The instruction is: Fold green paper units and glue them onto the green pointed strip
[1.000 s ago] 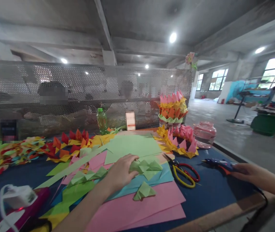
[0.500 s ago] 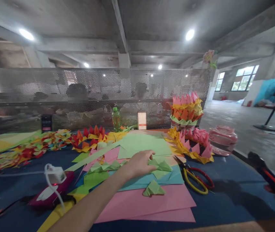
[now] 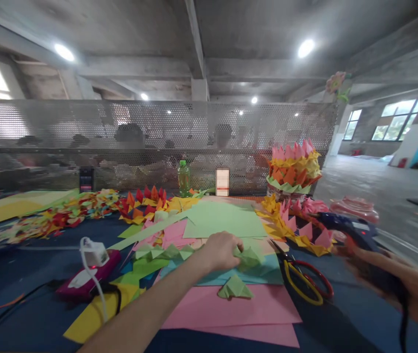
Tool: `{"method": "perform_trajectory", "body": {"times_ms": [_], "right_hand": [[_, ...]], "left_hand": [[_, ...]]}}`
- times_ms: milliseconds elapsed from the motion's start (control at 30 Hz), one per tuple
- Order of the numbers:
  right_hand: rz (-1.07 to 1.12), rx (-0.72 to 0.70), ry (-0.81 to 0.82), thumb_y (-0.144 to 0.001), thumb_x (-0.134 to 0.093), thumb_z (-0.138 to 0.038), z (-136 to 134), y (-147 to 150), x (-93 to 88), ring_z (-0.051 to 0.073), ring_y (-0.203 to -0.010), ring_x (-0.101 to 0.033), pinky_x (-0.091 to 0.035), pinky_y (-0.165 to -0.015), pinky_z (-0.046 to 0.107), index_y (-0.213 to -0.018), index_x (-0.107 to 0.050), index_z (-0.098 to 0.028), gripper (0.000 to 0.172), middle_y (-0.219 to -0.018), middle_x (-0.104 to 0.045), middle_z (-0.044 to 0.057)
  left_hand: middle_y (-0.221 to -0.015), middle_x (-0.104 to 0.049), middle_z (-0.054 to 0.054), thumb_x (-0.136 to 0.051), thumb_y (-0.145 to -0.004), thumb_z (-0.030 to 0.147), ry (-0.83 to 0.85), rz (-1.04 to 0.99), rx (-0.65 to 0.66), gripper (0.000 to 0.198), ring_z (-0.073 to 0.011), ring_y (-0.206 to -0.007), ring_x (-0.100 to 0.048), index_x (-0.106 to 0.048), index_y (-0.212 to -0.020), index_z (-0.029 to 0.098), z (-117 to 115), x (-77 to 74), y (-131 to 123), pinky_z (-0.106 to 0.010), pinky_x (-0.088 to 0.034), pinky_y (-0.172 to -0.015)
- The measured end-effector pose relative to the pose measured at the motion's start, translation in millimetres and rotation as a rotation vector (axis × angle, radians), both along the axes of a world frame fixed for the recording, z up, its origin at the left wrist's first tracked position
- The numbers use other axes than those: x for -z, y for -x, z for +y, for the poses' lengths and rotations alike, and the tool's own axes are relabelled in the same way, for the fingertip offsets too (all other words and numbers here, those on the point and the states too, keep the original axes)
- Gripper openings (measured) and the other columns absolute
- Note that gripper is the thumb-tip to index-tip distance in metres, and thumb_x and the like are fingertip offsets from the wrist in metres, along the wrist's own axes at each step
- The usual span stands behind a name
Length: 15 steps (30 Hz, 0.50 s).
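Observation:
My left hand (image 3: 222, 252) reaches over the stacked paper, its fingers closed at the edge of a light green folded paper piece (image 3: 251, 257). A second green folded piece (image 3: 235, 287) lies closer to me on a pink sheet (image 3: 231, 309). More green folded pieces (image 3: 161, 251) sit left of the wrist. At the right, my right hand (image 3: 389, 272) grips a dark blue glue gun (image 3: 354, 226) with its nozzle pointing left, above the table. Scissors with red and yellow handles (image 3: 304, 282) lie between the two hands.
A purple power strip (image 3: 87, 279) with a white charger and cables lies at left. Pink and yellow folded-paper rings (image 3: 304, 235) and a stacked paper basket (image 3: 294, 166) stand at right, near a pink jar (image 3: 356, 208). A green bottle (image 3: 184, 179) stands behind.
My right hand has brought the glue gun up and leftward into view. My left fingers have closed down onto the green folded piece. The camera view has shifted slightly left.

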State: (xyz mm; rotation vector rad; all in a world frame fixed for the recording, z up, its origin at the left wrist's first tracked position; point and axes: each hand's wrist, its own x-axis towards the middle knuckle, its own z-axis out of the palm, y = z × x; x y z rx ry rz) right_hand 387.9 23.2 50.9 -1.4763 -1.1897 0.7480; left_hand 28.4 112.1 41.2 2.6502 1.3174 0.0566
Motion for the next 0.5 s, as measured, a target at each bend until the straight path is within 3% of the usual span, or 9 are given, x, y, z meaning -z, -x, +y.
{"method": "perform_trajectory", "body": {"times_ms": [33,100,200,367,500], "right_hand": [[0.097,-0.101,0.060,-0.067,-0.081,-0.063,4,15,-7.9,0.028,-0.060,-0.071,-0.056,-0.048,0.034,-0.082,-0.076,-0.023,0.043,-0.078,-0.077,0.015],[0.099,-0.244,0.037,-0.077,-0.076,-0.063,16,41,-19.1,0.018,-0.048,-0.059,-0.046,-0.043,0.027,-0.083,-0.074,-0.021,0.043,-0.060,-0.068,0.007],[0.054,-0.354,0.006,-0.082,-0.078,-0.057,36,69,-23.0,0.014,-0.056,-0.056,-0.047,-0.053,0.024,-0.086,-0.073,-0.018,0.040,-0.064,-0.067,0.003],[-0.014,-0.530,-0.018,-0.081,-0.077,-0.061,61,96,-4.3,0.019,-0.072,-0.065,-0.052,-0.064,0.028,-0.103,-0.073,-0.016,0.051,-0.084,-0.074,0.008],[-0.064,-0.599,-0.013,-0.082,-0.073,-0.067,63,106,18.9,0.014,-0.054,-0.055,-0.045,-0.051,0.025,-0.094,-0.071,-0.016,0.053,-0.065,-0.064,0.001]], "left_hand": [[-0.126,-0.065,-0.010,-0.065,-0.102,0.034,-0.001,-0.002,0.001,0.026,-0.0255,-0.109,-0.066,-0.066,-0.123,0.018,-1,-0.3,1,-0.046,-0.057,-0.094],[-0.127,-0.065,-0.010,-0.065,-0.102,0.034,-0.007,-0.010,0.000,0.026,-0.0256,-0.110,-0.066,-0.066,-0.122,0.017,-3,-1.6,3,-0.046,-0.056,-0.095],[-0.126,-0.066,-0.010,-0.065,-0.103,0.034,-0.017,-0.015,-0.031,0.025,-0.0255,-0.110,-0.066,-0.066,-0.121,0.017,-6,-4.6,7,-0.047,-0.056,-0.095],[-0.122,-0.067,-0.010,-0.064,-0.103,0.035,-0.021,-0.016,-0.072,0.027,-0.0241,-0.104,-0.068,-0.065,-0.124,0.017,-7,-10.3,17,-0.044,-0.058,-0.090],[-0.117,-0.068,-0.009,-0.065,-0.103,0.036,-0.014,-0.021,-0.070,0.027,-0.0234,-0.101,-0.069,-0.065,-0.122,0.017,-4,-11.8,24,-0.043,-0.059,-0.089]]}}
